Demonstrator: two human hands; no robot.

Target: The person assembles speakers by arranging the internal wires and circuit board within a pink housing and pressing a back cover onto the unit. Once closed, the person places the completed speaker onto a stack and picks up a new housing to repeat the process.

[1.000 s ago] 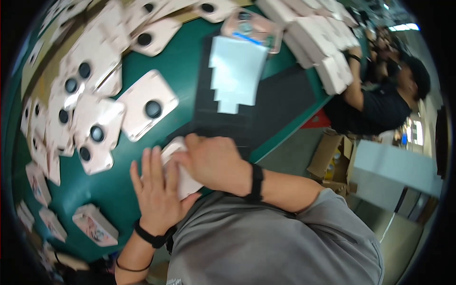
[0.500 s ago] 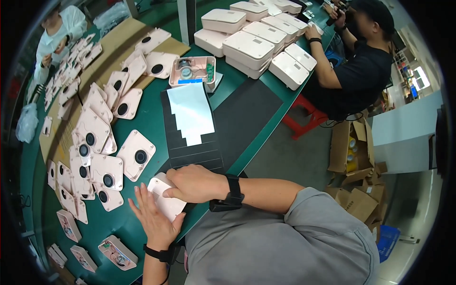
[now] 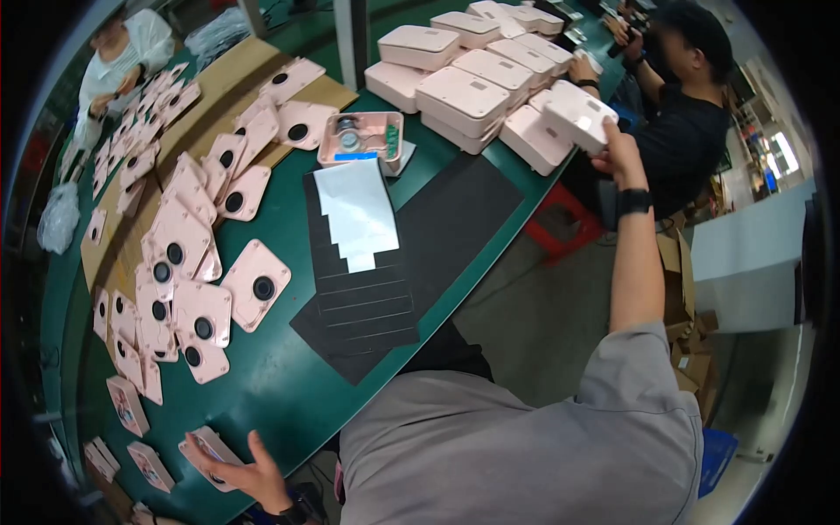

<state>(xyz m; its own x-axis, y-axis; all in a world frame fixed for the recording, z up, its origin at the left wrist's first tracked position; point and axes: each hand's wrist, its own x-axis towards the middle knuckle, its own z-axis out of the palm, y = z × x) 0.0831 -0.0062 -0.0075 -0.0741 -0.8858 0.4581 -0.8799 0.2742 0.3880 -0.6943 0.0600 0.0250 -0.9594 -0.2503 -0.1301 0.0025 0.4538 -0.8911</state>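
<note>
At the far right, my right hand (image 3: 619,156) grips the near end of a pale pink plastic box (image 3: 577,115). The box is at the stack of similar closed boxes (image 3: 464,92), over a box below it; whether it rests there I cannot tell. My left hand (image 3: 249,474) is at the near left with thumb and fingers spread. Its fingers reach over an open pink casing (image 3: 210,442) with parts inside, partly hidden by the hand; contact cannot be made out.
Pink cover plates with round black speakers (image 3: 203,328) lie in a heap on the left. A white stepped sheet (image 3: 359,210) lies on black mats (image 3: 367,306). Behind it stands an open casing with wiring (image 3: 360,140). A co-worker (image 3: 674,114) sits at the right, another person (image 3: 122,61) far left.
My right hand has carried the pink box from the near table edge to the far-right stack. My left hand has let go of it and moved down-left to the open casing.
</note>
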